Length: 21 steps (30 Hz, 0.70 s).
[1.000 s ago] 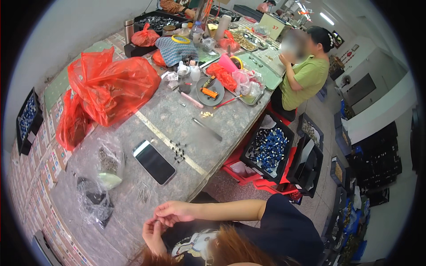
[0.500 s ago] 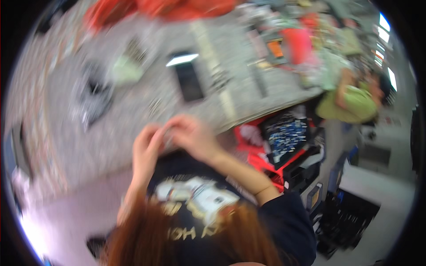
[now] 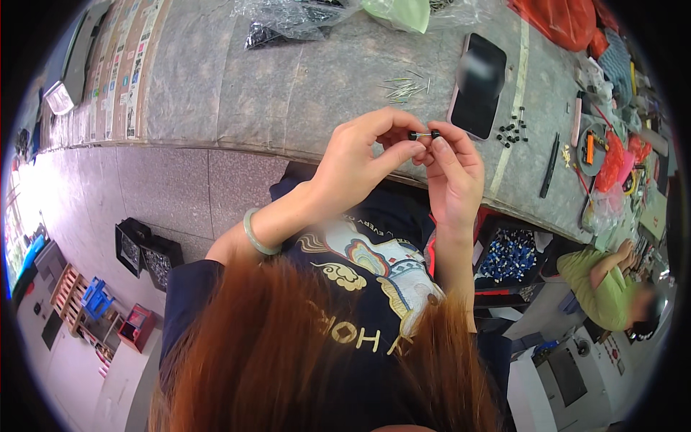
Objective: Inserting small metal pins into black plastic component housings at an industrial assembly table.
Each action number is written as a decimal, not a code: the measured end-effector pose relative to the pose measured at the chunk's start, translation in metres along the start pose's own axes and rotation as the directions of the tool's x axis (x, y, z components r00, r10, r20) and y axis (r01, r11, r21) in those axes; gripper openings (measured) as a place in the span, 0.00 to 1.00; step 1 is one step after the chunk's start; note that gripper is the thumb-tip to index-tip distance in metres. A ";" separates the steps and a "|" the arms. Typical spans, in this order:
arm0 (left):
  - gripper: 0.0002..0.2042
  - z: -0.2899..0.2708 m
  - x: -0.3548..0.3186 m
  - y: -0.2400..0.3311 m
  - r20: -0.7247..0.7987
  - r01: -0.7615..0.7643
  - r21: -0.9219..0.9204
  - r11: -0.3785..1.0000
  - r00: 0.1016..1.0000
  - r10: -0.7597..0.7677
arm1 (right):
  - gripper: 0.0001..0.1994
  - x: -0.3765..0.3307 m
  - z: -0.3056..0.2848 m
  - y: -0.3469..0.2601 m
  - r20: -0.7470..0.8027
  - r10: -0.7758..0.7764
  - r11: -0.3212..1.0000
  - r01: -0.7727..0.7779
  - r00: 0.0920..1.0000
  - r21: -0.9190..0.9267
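My left hand (image 3: 360, 153) and my right hand (image 3: 457, 173) meet just over the near edge of the grey worktable (image 3: 252, 90). Between their pinched fingertips is a thin metal pin with black end caps (image 3: 424, 135), one cap at each hand. Beyond the hands lies a loose pile of bare metal pins (image 3: 404, 88). To the right of my fingers, several black-capped pins (image 3: 511, 133) are scattered next to a dark phone (image 3: 478, 90).
Clear plastic bags (image 3: 302, 21) and a pale green bag (image 3: 403, 11) lie at the back. Farther right are black tweezers (image 3: 550, 167) and red bags (image 3: 561, 21). A bin of blue and white parts (image 3: 507, 255) stands below the table edge. A person in green (image 3: 601, 284) sits at right.
The view has swung, so the table items appear farther right, and the picture is sharper. Both hands stay together in a pinch; the blurred earlier frame hides what they held.
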<state>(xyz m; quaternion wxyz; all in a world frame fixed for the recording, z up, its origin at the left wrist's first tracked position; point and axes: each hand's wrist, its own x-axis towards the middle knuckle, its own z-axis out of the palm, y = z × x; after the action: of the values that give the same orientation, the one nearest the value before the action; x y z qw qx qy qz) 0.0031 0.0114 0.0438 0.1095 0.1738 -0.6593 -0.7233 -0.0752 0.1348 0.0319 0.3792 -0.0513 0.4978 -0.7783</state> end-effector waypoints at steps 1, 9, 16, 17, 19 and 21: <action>0.09 -0.001 0.001 0.001 -0.003 0.005 -0.003 1.000 1.000 -0.005 | 0.10 0.000 0.001 -0.001 -0.001 0.022 0.999 -0.022 1.000 0.042; 0.08 -0.006 0.010 0.000 0.040 -0.349 0.410 0.842 0.930 0.366 | 0.10 0.001 -0.002 -0.001 0.037 0.067 0.989 -0.072 0.997 0.128; 0.08 -0.001 0.006 0.005 0.124 -0.484 0.470 0.738 0.864 0.488 | 0.11 -0.007 0.010 -0.006 -0.015 0.132 0.973 -0.126 0.991 0.195; 0.08 0.000 0.001 0.006 0.061 -0.332 0.411 0.849 0.939 0.338 | 0.12 -0.008 0.013 -0.003 -0.134 0.037 0.999 -0.035 0.990 0.018; 0.07 -0.001 -0.007 0.005 0.006 -0.157 0.342 0.926 0.986 0.165 | 0.12 -0.013 0.009 0.002 -0.232 -0.068 0.986 0.030 0.970 -0.165; 0.07 -0.005 -0.014 -0.005 0.004 0.188 0.288 0.939 0.980 -0.198 | 0.12 -0.022 -0.007 0.008 -0.119 0.001 0.947 -0.039 0.993 -0.319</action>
<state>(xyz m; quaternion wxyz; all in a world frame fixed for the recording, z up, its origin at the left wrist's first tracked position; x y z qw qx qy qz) 0.0180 0.0125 0.0402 0.0008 0.2395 -0.7383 -0.6305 -0.0585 0.1520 0.0288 0.3440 -0.0614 0.6394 -0.6849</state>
